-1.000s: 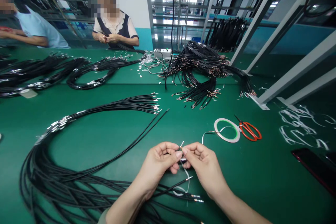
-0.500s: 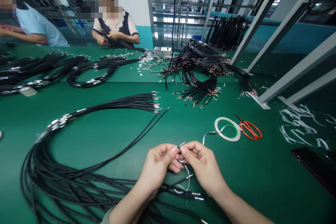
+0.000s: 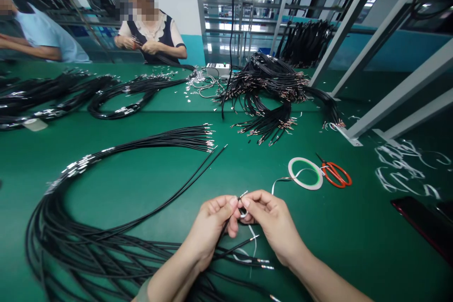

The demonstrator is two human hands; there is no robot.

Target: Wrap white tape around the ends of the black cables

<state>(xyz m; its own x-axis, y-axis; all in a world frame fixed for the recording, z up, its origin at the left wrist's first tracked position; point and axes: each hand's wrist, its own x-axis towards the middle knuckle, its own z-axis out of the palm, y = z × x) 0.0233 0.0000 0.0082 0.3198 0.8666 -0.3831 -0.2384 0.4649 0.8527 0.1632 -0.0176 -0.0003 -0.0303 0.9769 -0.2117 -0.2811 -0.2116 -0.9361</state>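
Note:
My left hand point(image 3: 217, 214) is closed in a pinch on a black cable point(image 3: 240, 197), just below its bare metal tip. Close against it, the fingertips of my right hand point(image 3: 267, 214) pinch at the same cable end. A thin white strip of tape point(image 3: 243, 214) loops between my fingers, and its tail hangs beneath them. More cable ends with metal tips point(image 3: 264, 261) lie under my hands. They belong to a curved bundle of black cables point(image 3: 53, 219) on the left, with white labels point(image 3: 78, 165) along it.
A roll of tape point(image 3: 292, 173) lies beside orange-handled scissors point(image 3: 336, 174). White strip scraps point(image 3: 399, 165) and a dark phone point(image 3: 421, 226) are at the right. Cable heaps point(image 3: 272, 80) and metal posts point(image 3: 382, 89) stand farther back. Two people point(image 3: 150, 33) work across the green table point(image 3: 170, 118).
My fingers stay together at the cable tip, with a slight shift and more of the white loop showing. Across the table, one person's hands have moved up and left.

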